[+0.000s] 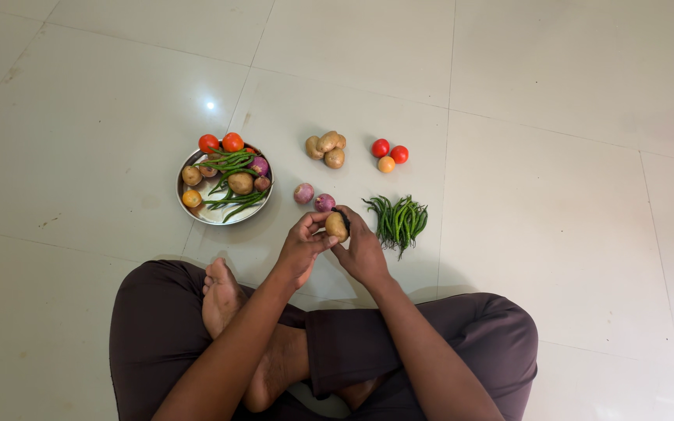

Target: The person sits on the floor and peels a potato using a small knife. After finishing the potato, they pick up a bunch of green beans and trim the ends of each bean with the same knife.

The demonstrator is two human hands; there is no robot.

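- i'm sitting on a floor (548,234) of large pale tiles, off-white with a faint greenish-grey cast.
- thin grey grout lines (462,113) run across it at a slant, so the tiles look tilted from where i look down.
- the surface is glossy; one small bright spot of light (210,104) reflects on the tile to my upper left.
- a few faint dark scuffs (50,222) mark the tile at the left.
- a soft shadow (423,292) lies on the tiles close around me.
- no wall, window or furniture shows; the floor fills everything i see.
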